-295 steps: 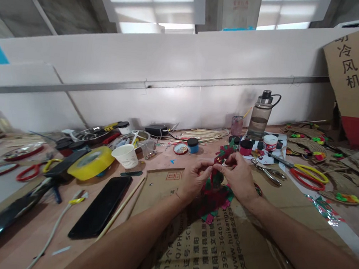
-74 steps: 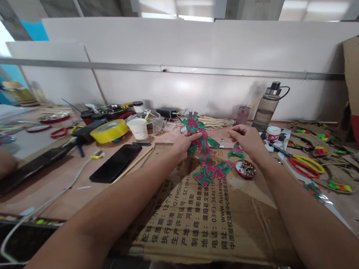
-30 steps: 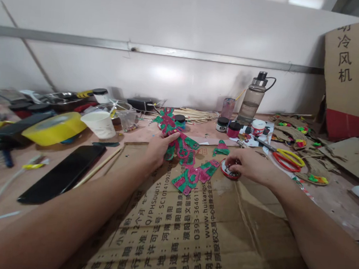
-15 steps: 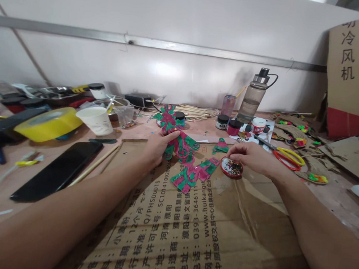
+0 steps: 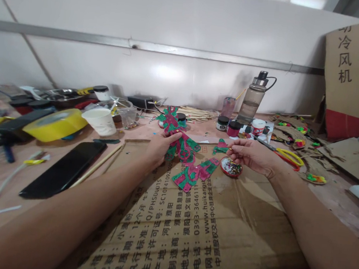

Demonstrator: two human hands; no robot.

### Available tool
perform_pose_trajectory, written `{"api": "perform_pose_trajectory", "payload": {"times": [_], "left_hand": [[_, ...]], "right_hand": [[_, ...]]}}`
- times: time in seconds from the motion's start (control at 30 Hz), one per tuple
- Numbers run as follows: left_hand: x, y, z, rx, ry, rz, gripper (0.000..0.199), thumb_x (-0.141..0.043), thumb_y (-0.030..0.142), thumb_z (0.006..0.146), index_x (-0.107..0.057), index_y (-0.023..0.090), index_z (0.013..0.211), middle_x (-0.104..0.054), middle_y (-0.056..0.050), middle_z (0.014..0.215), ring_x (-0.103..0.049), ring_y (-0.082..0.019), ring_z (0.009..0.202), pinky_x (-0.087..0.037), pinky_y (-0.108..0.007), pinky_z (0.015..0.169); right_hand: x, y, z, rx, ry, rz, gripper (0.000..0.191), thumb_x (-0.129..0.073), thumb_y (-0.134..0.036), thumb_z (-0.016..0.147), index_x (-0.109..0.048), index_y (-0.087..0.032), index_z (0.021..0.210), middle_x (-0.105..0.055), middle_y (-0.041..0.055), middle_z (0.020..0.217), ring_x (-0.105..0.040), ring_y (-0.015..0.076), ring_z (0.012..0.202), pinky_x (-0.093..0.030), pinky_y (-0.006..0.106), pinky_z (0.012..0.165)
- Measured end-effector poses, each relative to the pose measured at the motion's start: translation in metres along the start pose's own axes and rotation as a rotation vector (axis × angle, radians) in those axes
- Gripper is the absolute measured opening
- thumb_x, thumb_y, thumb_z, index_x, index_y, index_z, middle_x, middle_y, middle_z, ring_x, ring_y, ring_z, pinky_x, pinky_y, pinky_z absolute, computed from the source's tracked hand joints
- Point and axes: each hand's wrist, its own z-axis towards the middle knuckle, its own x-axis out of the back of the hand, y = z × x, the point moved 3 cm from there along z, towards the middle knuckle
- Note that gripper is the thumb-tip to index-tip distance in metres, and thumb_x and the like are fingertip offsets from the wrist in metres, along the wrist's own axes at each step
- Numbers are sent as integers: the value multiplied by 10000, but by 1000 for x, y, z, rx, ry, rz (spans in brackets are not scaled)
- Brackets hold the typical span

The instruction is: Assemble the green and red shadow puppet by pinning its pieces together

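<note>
In my left hand is a painted cut-out figure, pink and green and joined from several flat pieces, pinched between thumb and fingers. Its lower part rests over a printed cardboard sheet. A tiny gold-coloured dot shows on it near my thumb. My right hand is closed in a pinch, with a tiny gold-coloured piece at the fingertips. Just below those fingertips sits a small round red-rimmed dish of small shiny metal bits. A separate green and pink cut-out piece lies beside the fingertips.
Paint jars, a water bottle and wooden sticks stand or lie at the back. Scissors are on the right. To the left are a phone, a paper cup and yellow tape.
My right hand has lifted from the small dish, its fingertips now above the rim with a tiny gold-coloured piece. My left hand keeps its hold on the cut-out figure.
</note>
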Motion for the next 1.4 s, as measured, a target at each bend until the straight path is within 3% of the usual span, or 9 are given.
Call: {"api": "perform_pose_trajectory", "payload": {"times": [0.23, 0.57, 0.7, 0.83, 1.13, 1.4], "left_hand": [[-1, 2, -2, 2, -13, 38, 272, -811, 243, 603, -703, 144, 833, -736, -46, 763, -682, -176, 640, -596, -280, 618], [-1, 1, -2, 22, -19, 42, 314, -822, 261, 580, -698, 154, 848, -733, -40, 776, -679, -180, 639, -595, -303, 629], [0, 0, -1, 9, -23, 65, 338, -832, 291, 575, -694, 149, 848, -731, -40, 775, -676, -176, 637, -591, -304, 631], [0, 0, -1, -5, -32, 64, 332, -833, 285, 572, -692, 152, 842, -725, -38, 772, -673, -172, 649, -591, -290, 635], [1, -1, 0, 6, -39, 71, 320, -825, 295, 584, -691, 154, 838, -727, -42, 782, -675, -177, 661, -594, -308, 652], [0, -1, 0, -5, -40, 113, 331, -827, 305, 587, -692, 154, 849, -727, -42, 788, -668, -173, 647, -587, -315, 648]], "right_hand": [[2, -1, 1, -33, 16, 91, 96, -610, -58, 834, -650, -133, 879, -709, 47, 752, -632, 79, 563, -538, 157, 529], [-1, -2, -1, -12, 14, 51, 99, -663, -90, 800, -648, -144, 882, -675, 17, 736, -613, 73, 582, -518, 155, 536], [3, -2, -1, 0, 88, -82, 192, -716, -112, 754, -664, -163, 932, -653, 0, 722, -590, 71, 596, -507, 173, 568], [7, -2, 0, 6, 130, -211, 157, -728, -152, 730, -672, -177, 874, -654, 4, 730, -579, 86, 621, -494, 207, 599], [0, -8, -5, 99, 114, -668, 156, -696, -275, 684, -668, -183, 806, -623, -21, 666, -523, 107, 581, -416, 234, 550], [-1, -10, -4, 127, 125, -840, 98, -651, -269, 695, -624, -190, 747, -637, -2, 701, -550, 133, 631, -422, 249, 582]]}}
